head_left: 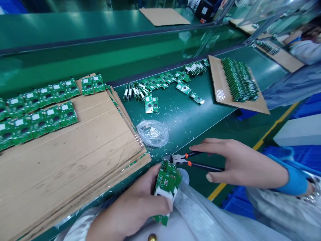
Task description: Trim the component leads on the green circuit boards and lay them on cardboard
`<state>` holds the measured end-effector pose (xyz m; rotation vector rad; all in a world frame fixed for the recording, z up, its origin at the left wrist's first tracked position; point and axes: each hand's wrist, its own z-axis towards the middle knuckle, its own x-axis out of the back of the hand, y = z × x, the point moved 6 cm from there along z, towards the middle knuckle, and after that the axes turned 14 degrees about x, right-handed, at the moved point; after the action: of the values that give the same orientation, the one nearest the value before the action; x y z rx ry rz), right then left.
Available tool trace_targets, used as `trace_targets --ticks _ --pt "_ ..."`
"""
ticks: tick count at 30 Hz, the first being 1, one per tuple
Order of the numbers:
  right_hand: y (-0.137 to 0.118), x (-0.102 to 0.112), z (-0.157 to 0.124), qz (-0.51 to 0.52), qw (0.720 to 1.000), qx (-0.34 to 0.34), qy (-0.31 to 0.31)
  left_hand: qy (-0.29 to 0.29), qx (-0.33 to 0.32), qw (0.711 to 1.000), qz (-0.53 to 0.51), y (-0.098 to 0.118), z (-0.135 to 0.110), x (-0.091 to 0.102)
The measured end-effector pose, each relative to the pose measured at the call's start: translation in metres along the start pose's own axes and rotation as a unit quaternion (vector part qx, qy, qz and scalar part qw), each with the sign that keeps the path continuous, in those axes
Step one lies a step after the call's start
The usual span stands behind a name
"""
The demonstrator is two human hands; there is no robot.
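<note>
Board in hand: your green circuit board (167,180) is at the near edge of the green surface (190,124), with another board section showing below it.
Left hand: your left hand (130,204) clasps that board, fingers curled around it.
Right hand: your right hand (240,164) holds side cutters (184,160) by their black handles, fingers spread, tips at the board's edge.
Beside you: a crumpled plastic bag (152,133) and white clippings (177,108) lie on the surface.
Boards so far: a packed upright stack (239,80) sits on a cardboard sheet (220,90) at right; a loose cluster (160,83) lies mid-surface; flat rows (32,124) cover a cardboard pile (62,174) at left.
</note>
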<state>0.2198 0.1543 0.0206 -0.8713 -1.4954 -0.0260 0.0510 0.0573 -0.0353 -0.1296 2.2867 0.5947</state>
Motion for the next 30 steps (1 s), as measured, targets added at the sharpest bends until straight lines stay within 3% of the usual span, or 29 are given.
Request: trace_targets --ticks 3,8,10,14,17,21,24,27,28,30 --pt "-0.003 0.002 0.000 0.023 0.999 0.020 -0.040 -0.021 0.005 0.999 0.033 -0.009 -0.005 0.007" --pt "-0.011 0.018 -0.006 -0.072 0.997 0.004 0.008 -0.009 -0.029 0.998 0.058 -0.015 -0.017 0.018" --pt "-0.003 0.024 -0.010 -0.074 0.997 -0.012 0.021 0.003 -0.038 0.997 0.067 -0.014 -0.025 0.019" --pt "0.056 0.020 -0.003 -0.061 0.988 -0.124 0.064 0.058 -0.039 0.996 0.058 -0.007 -0.045 0.018" --pt "0.107 0.007 0.019 -0.111 0.952 -0.255 0.124 0.072 -0.082 0.993 0.051 0.000 -0.058 0.018" --pt "0.132 -0.011 0.047 -0.139 0.927 -0.304 0.170 0.132 -0.177 0.975 0.028 0.004 -0.073 0.032" --pt "0.111 -0.005 0.050 -0.159 0.914 -0.294 0.229 0.244 -0.226 0.943 -0.007 0.004 -0.087 0.044" --pt "0.047 0.003 0.048 -0.021 0.906 -0.206 0.370 0.351 -0.269 0.897 -0.005 0.011 -0.101 0.044" --pt "0.019 -0.003 0.055 0.095 0.915 -0.149 0.363 0.388 -0.289 0.875 0.018 0.016 -0.106 0.043" --pt "-0.047 -0.026 0.076 0.311 0.913 -0.042 0.262 0.465 -0.326 0.817 0.095 0.026 -0.116 0.041"
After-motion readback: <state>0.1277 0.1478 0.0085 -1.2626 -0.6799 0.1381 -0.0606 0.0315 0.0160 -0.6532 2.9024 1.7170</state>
